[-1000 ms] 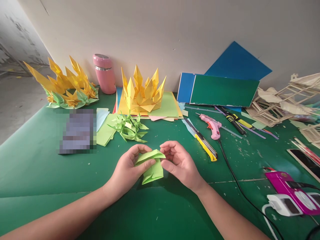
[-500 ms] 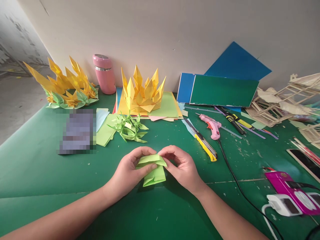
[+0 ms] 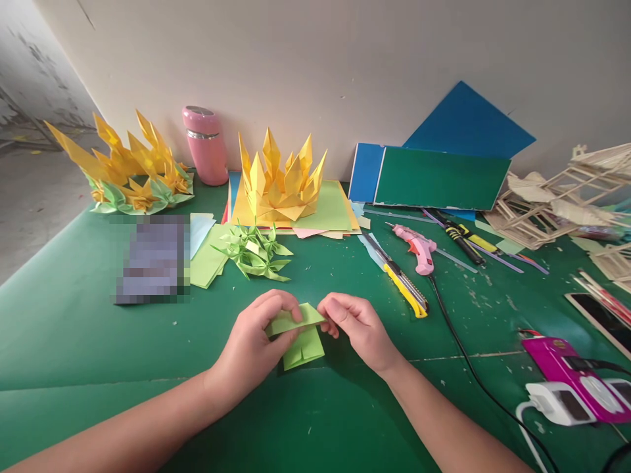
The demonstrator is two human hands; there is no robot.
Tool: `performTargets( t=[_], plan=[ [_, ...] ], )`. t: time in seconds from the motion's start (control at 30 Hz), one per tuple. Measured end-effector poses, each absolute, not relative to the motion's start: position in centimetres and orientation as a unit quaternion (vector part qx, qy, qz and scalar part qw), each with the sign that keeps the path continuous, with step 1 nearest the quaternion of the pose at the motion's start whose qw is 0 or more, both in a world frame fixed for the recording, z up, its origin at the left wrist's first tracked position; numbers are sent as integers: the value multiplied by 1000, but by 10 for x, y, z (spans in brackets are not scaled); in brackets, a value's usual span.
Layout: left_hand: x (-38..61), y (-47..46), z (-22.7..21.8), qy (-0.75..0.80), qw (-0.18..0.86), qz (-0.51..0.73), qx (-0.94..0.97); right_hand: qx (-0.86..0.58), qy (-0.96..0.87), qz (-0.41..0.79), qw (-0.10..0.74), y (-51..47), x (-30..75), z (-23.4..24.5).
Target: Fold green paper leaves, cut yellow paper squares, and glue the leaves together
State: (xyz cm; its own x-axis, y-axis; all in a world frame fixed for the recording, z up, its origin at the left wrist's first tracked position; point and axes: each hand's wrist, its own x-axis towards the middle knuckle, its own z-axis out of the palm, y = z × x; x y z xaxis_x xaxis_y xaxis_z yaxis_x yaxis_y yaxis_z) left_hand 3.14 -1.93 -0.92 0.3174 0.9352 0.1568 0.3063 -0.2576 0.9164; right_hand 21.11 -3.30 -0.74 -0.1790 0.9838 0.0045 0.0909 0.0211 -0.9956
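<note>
- Lotus (image 3: 123,174): set far left by the wall, seemingly finished and put clear of the working spot
- Flask (image 3: 206,144): stood upright at the wall, well apart from the hands, probably to spare the paper
- Folds (image 3: 254,253): small green pieces heaped just beyond the hands, in front of a crown (image 3: 279,180) on stacked sheets, likely within reach as matching parts
- Left hand (image 3: 256,341): curled round the left side of the paper (image 3: 303,345), fingers bent over the top flap, apparently to steady it
- Paper: held low at the mat's (image 3: 98,341) front middle, between both hands, lower part free
- Right hand (image 3: 362,328): nearly closed, thumb and forefinger pinched on the flap's right tip, seemingly to press a crease
- Knife (image 3: 401,282), glue gun (image 3: 419,249): laid untouched just right of that hand, handy for it
- Boards (image 3: 438,177): leaned on the wall, likely to save room
</note>
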Motion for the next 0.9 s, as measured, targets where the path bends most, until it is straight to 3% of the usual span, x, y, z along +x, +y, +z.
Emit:
performTargets(
  t=[0.23, 0.5, 0.77, 0.9],
  plan=[
    [32, -19, -6, 432, 401, 362, 722, -477, -602, 489, 414, -31, 210, -4],
    [32, -17, -5, 507, 474, 347, 630, -503, -588, 472, 423, -31, 209, -8],
    [33, -13, -4, 488, 549, 377, 564, -515, -590, 452, 427, -31, 208, -9],
    [32, -14, -5, 493, 540, 380, 567, -525, -594, 437, 426, -31, 208, -11]
  ],
)
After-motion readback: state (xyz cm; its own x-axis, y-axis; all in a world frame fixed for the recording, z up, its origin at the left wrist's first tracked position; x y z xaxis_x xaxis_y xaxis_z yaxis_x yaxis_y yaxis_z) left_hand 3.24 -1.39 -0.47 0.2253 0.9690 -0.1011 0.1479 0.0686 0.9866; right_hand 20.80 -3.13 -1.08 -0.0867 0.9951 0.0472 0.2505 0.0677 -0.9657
